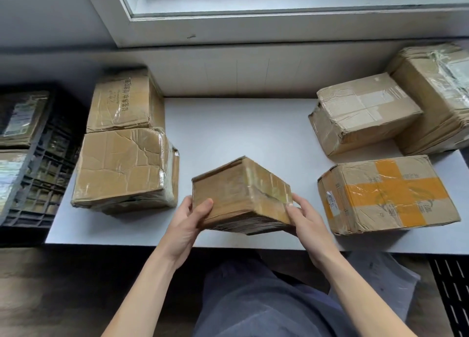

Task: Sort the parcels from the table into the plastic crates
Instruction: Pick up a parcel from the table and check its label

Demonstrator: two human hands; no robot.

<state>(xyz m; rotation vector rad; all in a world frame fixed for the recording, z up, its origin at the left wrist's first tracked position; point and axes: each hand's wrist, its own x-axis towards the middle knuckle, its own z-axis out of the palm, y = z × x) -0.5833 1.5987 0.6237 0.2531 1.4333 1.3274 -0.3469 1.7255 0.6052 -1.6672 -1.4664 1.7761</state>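
White window frame (253, 28), grey ledge (228, 70) below it, dark wooden floor (63, 286), slotted black grate (454, 298) lower right

Small taped brown parcel (241, 194) sits tilted at the front-centre of the white table (241, 123), left hand (187, 225) and right hand (307, 222) gripping its near corners. Table left: creased parcel (121, 169) in front, butted against printed parcel (121, 103) behind. Table right: orange-taped parcel (388, 194) in front, crumpled parcel (360, 111) behind, big parcel (436, 93) just beside that. Black plastic crate (48, 169) is left of the table, with flat parcels (20, 116) inside.
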